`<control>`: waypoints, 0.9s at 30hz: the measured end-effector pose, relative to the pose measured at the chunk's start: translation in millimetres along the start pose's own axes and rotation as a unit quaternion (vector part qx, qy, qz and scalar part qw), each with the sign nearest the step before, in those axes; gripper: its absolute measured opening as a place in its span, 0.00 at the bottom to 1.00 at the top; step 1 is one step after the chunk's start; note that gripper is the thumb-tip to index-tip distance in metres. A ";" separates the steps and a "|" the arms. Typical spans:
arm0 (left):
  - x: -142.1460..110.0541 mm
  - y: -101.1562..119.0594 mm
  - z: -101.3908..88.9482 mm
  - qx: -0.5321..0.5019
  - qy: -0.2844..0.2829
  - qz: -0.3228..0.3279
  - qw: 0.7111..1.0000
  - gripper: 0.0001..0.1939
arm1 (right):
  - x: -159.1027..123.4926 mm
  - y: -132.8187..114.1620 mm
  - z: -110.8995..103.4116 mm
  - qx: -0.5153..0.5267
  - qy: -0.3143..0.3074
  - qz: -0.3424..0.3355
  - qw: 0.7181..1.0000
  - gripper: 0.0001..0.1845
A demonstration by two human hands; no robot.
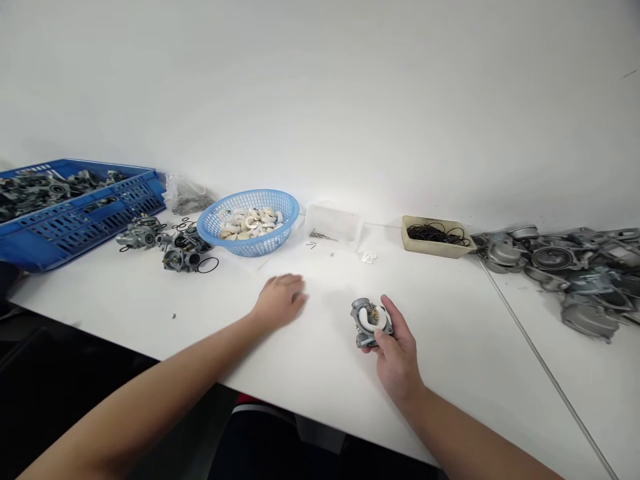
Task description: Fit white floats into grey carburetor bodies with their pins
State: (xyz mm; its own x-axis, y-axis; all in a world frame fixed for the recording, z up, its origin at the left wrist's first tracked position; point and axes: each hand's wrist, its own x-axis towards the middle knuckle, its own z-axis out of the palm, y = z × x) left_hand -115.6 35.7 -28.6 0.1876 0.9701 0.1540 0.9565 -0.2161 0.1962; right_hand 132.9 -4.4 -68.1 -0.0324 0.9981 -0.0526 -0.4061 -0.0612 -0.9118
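My right hand (395, 347) grips a metal carburetor body (364, 319) on the white table (310, 347), its white plastic float (373, 319) facing up. The fingers wrap the carburetor's right side and the lower part of it rests near the tabletop. My left hand (280, 300) lies flat and relaxed on the table, fingers slightly apart, holding nothing. It is nearest to the blue plastic basket (249, 223) of white float parts (249, 225), which stands some way beyond it.
A blue crate (80, 213) of carburetor parts stands at far left, with loose carburetors (180, 253) and black O-rings beside it. Ahead are a clear tray (333, 227) with small pins and a beige tray (436, 235) of black rings. Metal bowl covers (575, 273) lie piled at right.
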 end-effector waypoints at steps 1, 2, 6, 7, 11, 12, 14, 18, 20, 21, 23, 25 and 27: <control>-17.6 8.0 -0.4 -0.002 -0.007 0.015 1.000 0.12 | 0.0 0.4 -0.2 -0.002 -0.003 0.002 1.000 0.31; -36.2 16.4 -0.3 -0.003 -0.012 0.034 0.999 0.13 | 0.1 0.8 -0.3 -0.003 -0.004 0.003 1.000 0.31; -106.4 43.7 6.3 0.042 0.009 0.167 0.985 0.22 | 0.5 1.2 -0.6 0.002 -0.008 0.007 1.000 0.31; -119.7 47.0 9.6 0.051 0.026 0.190 0.980 0.24 | 0.3 1.0 -0.6 0.002 -0.008 0.010 1.000 0.31; -151.9 44.6 27.2 0.045 0.121 0.249 0.960 0.21 | -0.6 -0.3 0.0 -0.002 -0.005 0.009 1.000 0.30; -156.0 41.7 31.1 0.038 0.145 0.258 0.954 0.20 | -0.6 -0.6 0.3 -0.003 -0.003 0.007 1.000 0.30; -161.2 36.0 36.1 0.033 0.167 0.276 0.946 0.19 | -0.6 -1.1 1.0 -0.003 0.001 0.003 1.000 0.29; -161.6 33.2 33.2 0.020 0.198 0.309 0.930 0.15 | -0.3 -1.5 1.3 -0.005 0.000 0.004 1.000 0.30; -159.5 36.8 28.6 0.006 0.227 0.315 0.922 0.14 | -0.3 -1.7 1.1 -0.007 0.000 0.000 1.000 0.30; -158.5 39.4 26.4 -0.004 0.237 0.313 0.920 0.14 | -0.4 -1.8 1.1 -0.008 0.002 -0.001 1.000 0.30; -156.6 46.1 22.1 -0.044 0.244 0.286 0.926 0.13 | -0.5 -2.0 1.2 -0.010 0.005 -0.002 1.000 0.30; -152.6 54.3 17.5 -0.121 0.243 0.221 0.937 0.13 | -0.5 -1.9 1.4 -0.009 0.002 -0.001 1.000 0.30; -142.1 63.7 11.0 -0.212 0.242 0.125 0.939 0.13 | -0.5 -1.2 1.4 -0.006 -0.006 0.000 1.000 0.30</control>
State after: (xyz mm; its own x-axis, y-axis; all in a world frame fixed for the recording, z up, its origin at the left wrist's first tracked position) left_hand -78.9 -114.7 -48.7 0.1727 0.7421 0.6476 0.7015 -0.5543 0.4481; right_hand 132.1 -4.8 -66.4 -0.0429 0.9979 -0.0487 -0.3959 -0.0617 -0.9162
